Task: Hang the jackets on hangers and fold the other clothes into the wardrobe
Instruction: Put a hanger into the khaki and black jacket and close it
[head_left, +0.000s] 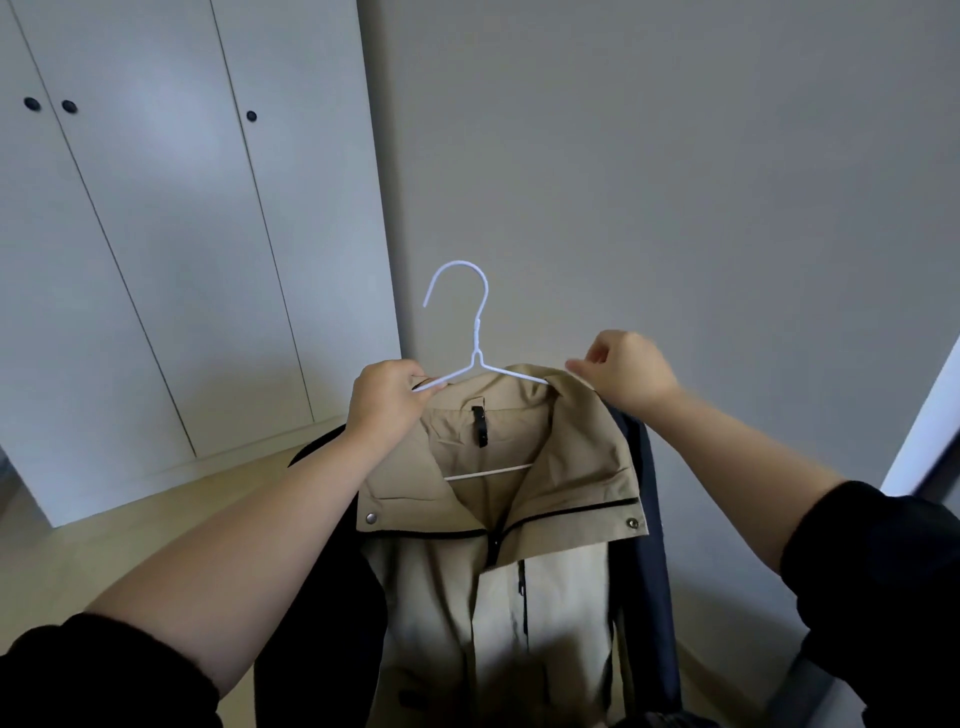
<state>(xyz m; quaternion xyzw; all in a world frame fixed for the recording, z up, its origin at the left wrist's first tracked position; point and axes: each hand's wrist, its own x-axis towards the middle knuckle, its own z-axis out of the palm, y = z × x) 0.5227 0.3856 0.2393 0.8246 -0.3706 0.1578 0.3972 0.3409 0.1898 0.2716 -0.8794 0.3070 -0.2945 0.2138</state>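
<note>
Black sleeves (78, 670) at near corners, cut off by the frame. Between them beige jacket (519, 597), hem cut off below, white hanger (478, 332) partly hidden inside collar. Left hand (387, 395) gripping hanger's left arm; right hand (628, 371), blurred, pinching collar's right edge. Wardrobe (182, 260) far left.

The person wears a black top. Its left sleeve (93, 675) and right sleeve (878, 582) sit bunched in soft folds near the elbows, with the arms bare from there to the left hand (387, 397) and right hand (626, 371).
</note>
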